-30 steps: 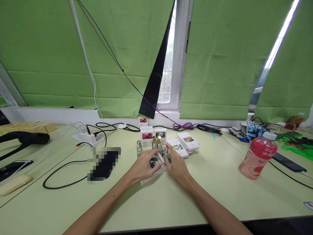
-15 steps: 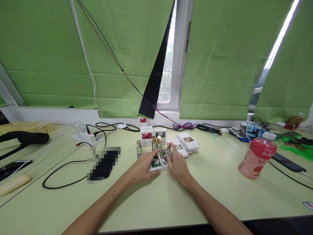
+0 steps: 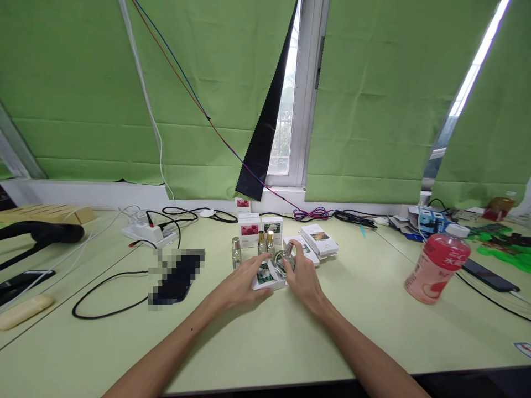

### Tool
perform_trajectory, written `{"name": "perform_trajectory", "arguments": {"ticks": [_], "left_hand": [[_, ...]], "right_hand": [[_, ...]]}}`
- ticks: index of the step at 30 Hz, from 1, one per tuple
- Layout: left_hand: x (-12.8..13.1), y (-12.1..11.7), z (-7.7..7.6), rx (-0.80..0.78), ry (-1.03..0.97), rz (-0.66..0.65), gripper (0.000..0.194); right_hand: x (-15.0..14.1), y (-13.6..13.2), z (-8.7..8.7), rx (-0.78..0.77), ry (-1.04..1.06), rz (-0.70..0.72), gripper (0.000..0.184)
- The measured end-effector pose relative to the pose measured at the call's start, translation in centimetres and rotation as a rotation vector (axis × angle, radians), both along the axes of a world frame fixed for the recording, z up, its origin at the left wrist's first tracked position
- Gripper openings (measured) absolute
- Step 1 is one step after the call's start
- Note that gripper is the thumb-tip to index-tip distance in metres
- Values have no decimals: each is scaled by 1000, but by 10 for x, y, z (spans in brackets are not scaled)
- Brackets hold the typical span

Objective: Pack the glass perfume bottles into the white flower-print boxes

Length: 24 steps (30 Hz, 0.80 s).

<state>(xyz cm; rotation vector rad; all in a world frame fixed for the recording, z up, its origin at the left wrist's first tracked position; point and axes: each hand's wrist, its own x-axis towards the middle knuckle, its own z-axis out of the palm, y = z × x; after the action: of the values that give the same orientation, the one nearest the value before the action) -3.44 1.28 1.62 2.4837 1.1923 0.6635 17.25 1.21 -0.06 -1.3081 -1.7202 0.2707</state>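
Observation:
Both my hands meet at the middle of the pale green desk [image 3: 265, 342]. My left hand [image 3: 240, 284] is closed around a small white box with a white-flower picture [image 3: 265, 275], holding it tipped up on the desk. My right hand [image 3: 305, 279] is closed on a small clear glass bottle with a silver cap [image 3: 284, 260], right at the box's open end. Just behind stand three small perfume bottles [image 3: 259, 246] and two upright white boxes, one with a red picture [image 3: 249, 229] and one with a white flower [image 3: 272, 225].
Flat white boxes [image 3: 318, 239] lie right of my hands. A dark phone [image 3: 176, 279], a black cable [image 3: 103, 287] and a white power strip [image 3: 149, 235] are at the left. A pink drink bottle [image 3: 437, 265] stands at the right, with another phone [image 3: 489, 275] and green clutter [image 3: 504, 243] beyond.
The box was lying flat under my left hand; it now stands tipped up and sits a little farther from me. My right hand brought the glass bottle to its open end.

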Motion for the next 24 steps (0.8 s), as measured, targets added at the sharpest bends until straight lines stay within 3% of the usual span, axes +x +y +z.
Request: {"name": "perform_trajectory", "arguments": {"ticks": [11,24], "left_hand": [[8,-1,-4,18,-36,69,75],[17,-6,-6,21,-125,139,70]], "right_hand": [[4,4,4,-22,195,-108,46],[6,7,3,-78,230,-148,44]]}}
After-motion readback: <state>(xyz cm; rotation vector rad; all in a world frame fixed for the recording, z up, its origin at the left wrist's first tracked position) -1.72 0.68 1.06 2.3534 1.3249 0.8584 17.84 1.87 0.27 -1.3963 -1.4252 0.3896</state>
